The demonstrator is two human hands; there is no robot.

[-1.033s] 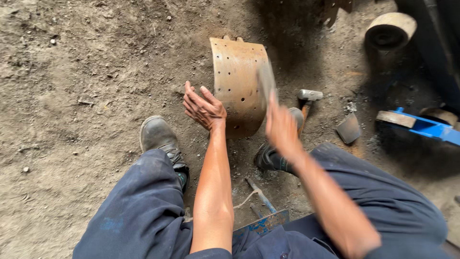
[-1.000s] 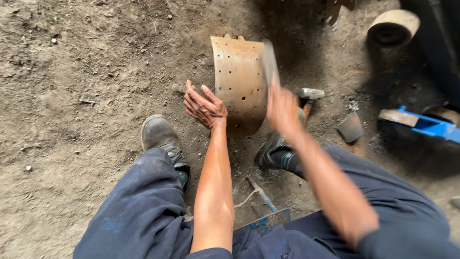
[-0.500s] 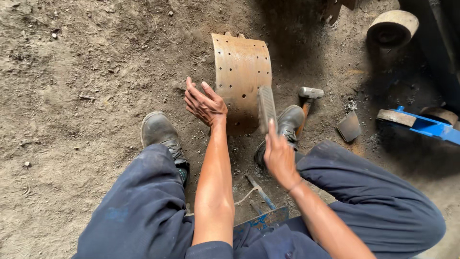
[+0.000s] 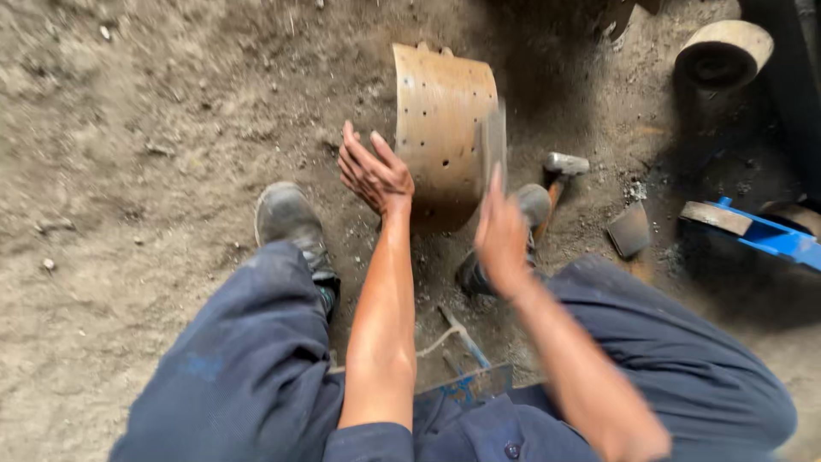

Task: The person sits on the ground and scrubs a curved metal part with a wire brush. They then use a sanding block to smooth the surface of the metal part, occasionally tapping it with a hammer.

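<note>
The right hand (image 4: 500,235) is clamped on a flat wire brush (image 4: 493,141), blurred over the curved rusty brake shoe (image 4: 440,111) standing on the dirt floor (image 4: 145,137). The left hand (image 4: 374,171) braces its edge, fingers spread. Long strokes along the curve, with the shoe steadied firmly, should serve best.

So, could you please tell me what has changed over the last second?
The right hand swung its flat tool back up against the curved rusty plate after pulling toward the body. The left hand stays open against the plate; the hammer lies untouched.
</note>
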